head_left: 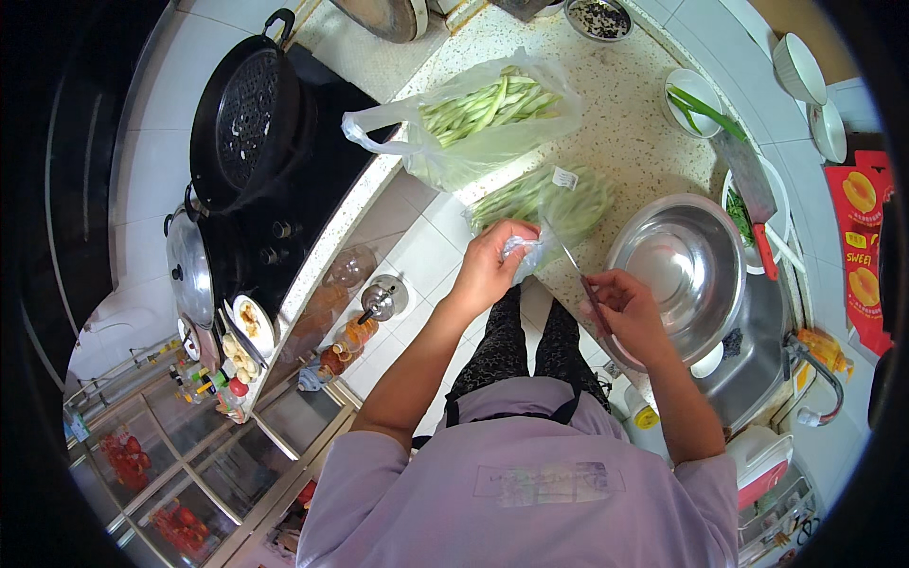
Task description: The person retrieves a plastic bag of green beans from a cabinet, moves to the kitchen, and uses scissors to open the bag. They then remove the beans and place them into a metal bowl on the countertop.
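My left hand [493, 263] pinches the gathered neck of a clear plastic bag of green beans [525, 195], which lies at the counter's near edge and bears a small white label. In my right hand [628, 309] is a small knife [594, 302] with a dark handle. Its thin blade points up and away, beside the gathered plastic; whether it touches the plastic I cannot tell. Just beyond lies a second plastic bag [398, 138], its mouth open, with long pale green beans [497, 106] showing inside. A wide stainless steel basin [675, 277] stands right of my right hand.
Right of the basin, a cleaver [749, 177] with a red handle rests across a white bowl. A bowl of green peppers [692, 92] stands farther back. The sink [760, 348] lies at the right. A black wok [245, 121] and a lidded pot [190, 270] occupy the cooktop at left.
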A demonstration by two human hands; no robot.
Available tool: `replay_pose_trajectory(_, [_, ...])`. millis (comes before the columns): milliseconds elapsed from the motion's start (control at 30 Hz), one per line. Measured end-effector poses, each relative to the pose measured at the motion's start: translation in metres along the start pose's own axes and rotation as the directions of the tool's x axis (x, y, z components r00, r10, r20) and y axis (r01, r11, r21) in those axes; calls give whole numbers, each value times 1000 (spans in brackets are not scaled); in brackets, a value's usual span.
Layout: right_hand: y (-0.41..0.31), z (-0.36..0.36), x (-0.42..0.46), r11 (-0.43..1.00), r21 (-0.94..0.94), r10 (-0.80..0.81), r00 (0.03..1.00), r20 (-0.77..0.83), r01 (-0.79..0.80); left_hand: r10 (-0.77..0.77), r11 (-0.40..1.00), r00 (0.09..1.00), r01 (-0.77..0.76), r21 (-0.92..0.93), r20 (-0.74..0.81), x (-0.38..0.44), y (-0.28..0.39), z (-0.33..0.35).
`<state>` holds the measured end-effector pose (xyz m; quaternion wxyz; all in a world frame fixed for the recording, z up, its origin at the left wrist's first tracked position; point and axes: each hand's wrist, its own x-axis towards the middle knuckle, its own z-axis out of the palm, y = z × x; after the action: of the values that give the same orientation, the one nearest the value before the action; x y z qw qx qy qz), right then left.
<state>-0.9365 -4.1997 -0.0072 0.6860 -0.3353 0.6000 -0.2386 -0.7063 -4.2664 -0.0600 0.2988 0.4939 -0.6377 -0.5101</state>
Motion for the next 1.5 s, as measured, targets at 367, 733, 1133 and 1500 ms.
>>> replay_pose_trajectory(367, [56, 38, -3, 988, 113, -100, 992, -79, 109, -187, 882, 977, 214, -419, 105, -4, -31, 11])
replay_pose_trajectory(733, [54, 35, -5, 955, -238, -217, 963, -159, 176, -173, 852, 977, 211, -479, 123, -1, -36, 11])
replay_pose_trajectory(1133, [26, 21, -5, 717, -642, -446, 886, -125, 270, -216, 791, 962, 272, -547, 165, -1, -43, 12])
replay_pose_trajectory(1500, [11, 25, -4, 729, -643, -390, 915, -105, 237, -231, 756, 961, 276, -594, 153, 0, -48, 16])
